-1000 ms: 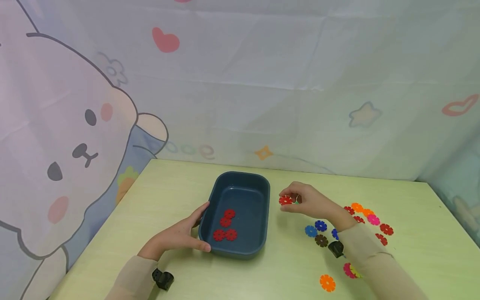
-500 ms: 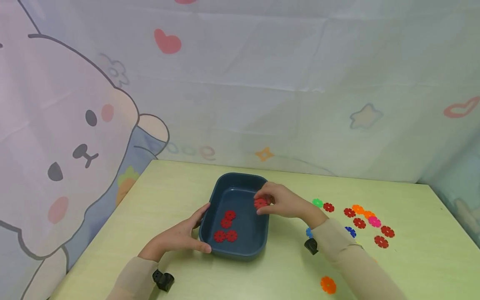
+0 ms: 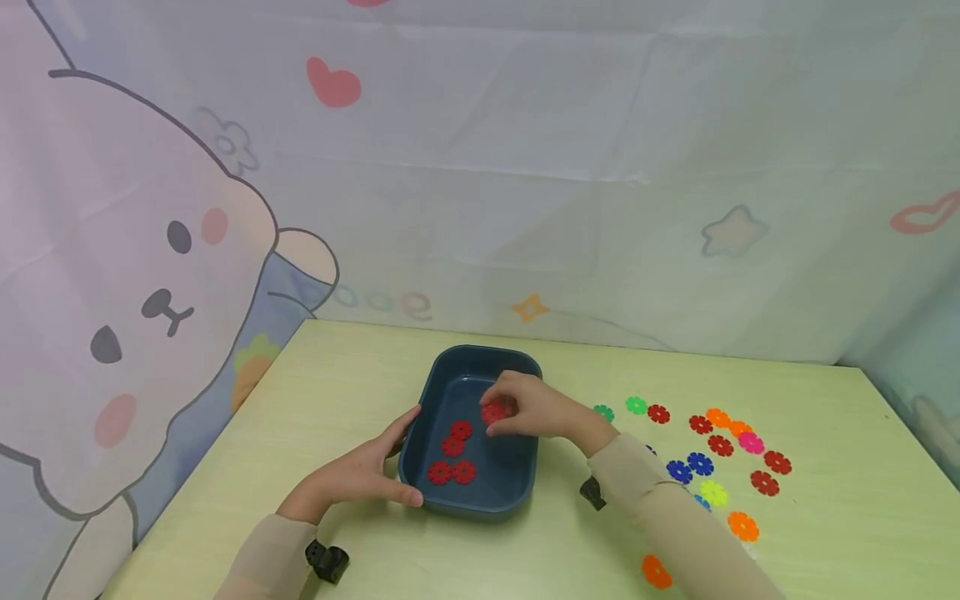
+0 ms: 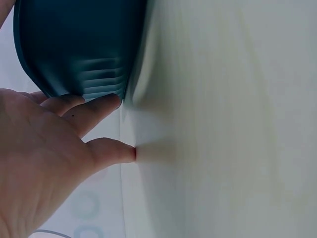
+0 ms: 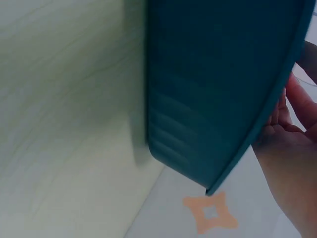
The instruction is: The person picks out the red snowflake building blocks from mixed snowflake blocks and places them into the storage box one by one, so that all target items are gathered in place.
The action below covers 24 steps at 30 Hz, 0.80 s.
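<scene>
In the head view a dark blue rectangular bin [image 3: 517,475] stands on the table, with several red flower-shaped plastic discs [image 3: 453,447] on its floor. My left hand [image 3: 356,475] rests its extended fingers against the bin's left side, the thumb near the front corner. Those fingers touch the bin's outer wall [image 4: 74,54] in the left wrist view. Over the inside of the bin my right hand [image 3: 534,406] pinches another red flower-shaped disc [image 3: 493,412] between thumb and fingers. The right wrist view hides that disc behind the bin wall [image 5: 208,99].
Loose flower discs lie on the table to the right: orange [image 3: 742,526], yellow [image 3: 713,492], dark blue [image 3: 701,463], green [image 3: 636,405], pink [image 3: 751,442] and dark red [image 3: 765,482]. A printed cloth [image 3: 480,208] hangs behind the table's back edge.
My right hand has moved left from beside the bin, over its right rim, to above the inside, carrying the red disc. The left hand has stayed against the bin.
</scene>
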Available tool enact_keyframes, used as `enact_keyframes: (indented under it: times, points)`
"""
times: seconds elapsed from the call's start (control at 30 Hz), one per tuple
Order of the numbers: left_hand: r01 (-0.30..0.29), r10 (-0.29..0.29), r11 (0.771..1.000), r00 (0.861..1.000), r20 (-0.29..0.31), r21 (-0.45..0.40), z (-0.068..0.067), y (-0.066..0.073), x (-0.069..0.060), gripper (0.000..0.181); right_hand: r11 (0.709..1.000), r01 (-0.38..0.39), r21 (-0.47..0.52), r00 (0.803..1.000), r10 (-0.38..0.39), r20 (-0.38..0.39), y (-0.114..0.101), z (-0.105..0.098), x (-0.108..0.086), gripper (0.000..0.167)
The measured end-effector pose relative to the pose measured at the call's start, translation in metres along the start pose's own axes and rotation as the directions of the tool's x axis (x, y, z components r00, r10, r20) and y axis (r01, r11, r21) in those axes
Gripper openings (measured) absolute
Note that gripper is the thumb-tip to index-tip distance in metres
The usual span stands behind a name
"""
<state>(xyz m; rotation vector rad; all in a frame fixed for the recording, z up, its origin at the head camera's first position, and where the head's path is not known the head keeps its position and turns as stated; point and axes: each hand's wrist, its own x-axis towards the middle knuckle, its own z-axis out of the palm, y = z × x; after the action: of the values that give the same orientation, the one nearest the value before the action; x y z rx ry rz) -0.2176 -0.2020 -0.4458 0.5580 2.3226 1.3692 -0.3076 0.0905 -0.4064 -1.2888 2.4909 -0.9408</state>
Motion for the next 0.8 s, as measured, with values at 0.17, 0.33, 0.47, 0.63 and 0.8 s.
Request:
enact_keyframes:
  times: [0.17, 0.33, 0.47, 0.63, 0.8]
  points:
    - [0.011, -0.011, 1.0, 1.0, 0.002, 0.005, 0.0, -0.001, 0.0, 0.117, 0.999, 0.032, -0.02, 0.999, -0.032, 0.011, 0.001, 0.013, 0.007, 0.034]
    - [0.012, -0.012, 1.0, 1.0, 0.008, 0.002, 0.0, -0.001, 0.0, 0.117, 0.996, 0.05, -0.072, 0.998, -0.048, 0.029, 0.001, 0.022, 0.012, 0.031]
    - [0.013, -0.013, 1.0, 1.0, 0.007, 0.005, 0.0, -0.001, 0.0, 0.117, 0.996, 0.022, -0.083, 0.998, -0.017, 0.058, -0.002, 0.024, 0.015, 0.033]
    - [0.015, -0.015, 1.0, 1.0, 0.007, 0.007, 0.0, 0.0, 0.0, 0.117, 0.994, 0.017, -0.106, 0.995, -0.006, 0.095, -0.003, 0.027, 0.019, 0.032]
    - [0.006, -0.006, 1.0, 1.0, 0.015, -0.002, -0.001, 0.002, -0.001, 0.116, 0.99, 0.011, -0.137, 0.99, 0.008, 0.138, -0.007, 0.028, 0.022, 0.033]
